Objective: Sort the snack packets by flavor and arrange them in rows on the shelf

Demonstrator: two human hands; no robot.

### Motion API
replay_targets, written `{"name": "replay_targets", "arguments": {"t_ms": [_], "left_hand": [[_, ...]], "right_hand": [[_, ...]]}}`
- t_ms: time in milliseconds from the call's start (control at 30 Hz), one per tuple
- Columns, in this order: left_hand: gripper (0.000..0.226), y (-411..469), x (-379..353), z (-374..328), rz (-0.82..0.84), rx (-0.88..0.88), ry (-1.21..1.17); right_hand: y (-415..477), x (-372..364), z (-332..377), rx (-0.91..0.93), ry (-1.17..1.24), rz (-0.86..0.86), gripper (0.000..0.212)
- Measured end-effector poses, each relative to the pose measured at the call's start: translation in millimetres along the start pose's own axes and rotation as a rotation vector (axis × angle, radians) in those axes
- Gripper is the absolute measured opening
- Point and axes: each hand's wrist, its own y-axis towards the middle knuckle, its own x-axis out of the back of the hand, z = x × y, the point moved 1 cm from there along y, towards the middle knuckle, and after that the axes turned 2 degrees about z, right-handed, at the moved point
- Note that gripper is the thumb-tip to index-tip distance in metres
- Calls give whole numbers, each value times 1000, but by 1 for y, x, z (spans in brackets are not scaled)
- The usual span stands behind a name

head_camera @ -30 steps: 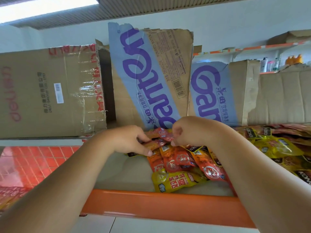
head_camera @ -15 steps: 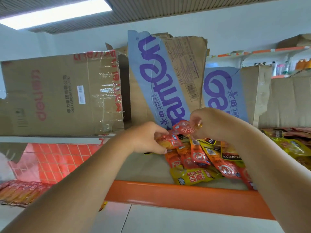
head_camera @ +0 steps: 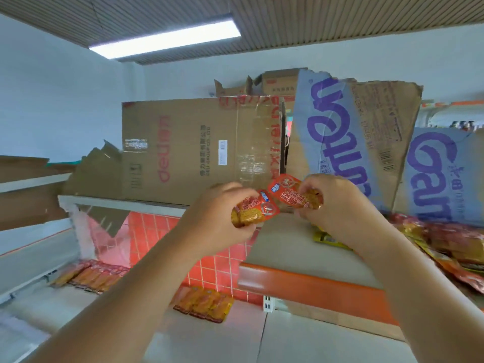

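Note:
My left hand grips a red-orange snack packet in mid-air, just left of the upper shelf with the orange front edge. My right hand holds a second red packet right beside it; the two packets touch. A loose pile of red and yellow packets lies on that shelf at the right, partly behind my right arm. On the lower shelf, two rows of orange packets lie flat: one at the left and a shorter one nearer the middle.
Flattened cardboard boxes stand at the back: a brown one and two blue-printed ones. Orange-red tiles back the lower shelf. More cardboard leans at the far left.
Both hands have lifted off the pile, each with a red packet, and moved up and left. My view has swung left and down, showing the lower shelf.

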Motion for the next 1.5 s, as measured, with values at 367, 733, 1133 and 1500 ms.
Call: {"name": "replay_targets", "arguments": {"t_ms": [367, 733, 1133, 1500], "left_hand": [[58, -166, 127, 176, -126, 270, 93], [66, -289, 189, 291, -148, 572, 120], [63, -321, 151, 405, -44, 724, 149], [58, -290, 50, 537, 82, 873, 119]], "right_hand": [[40, -162, 218, 132, 195, 44, 33], [51, -299, 341, 195, 373, 200, 37], [84, -472, 352, 77, 412, 330, 43], [131, -621, 314, -134, 377, 481, 47]]}}
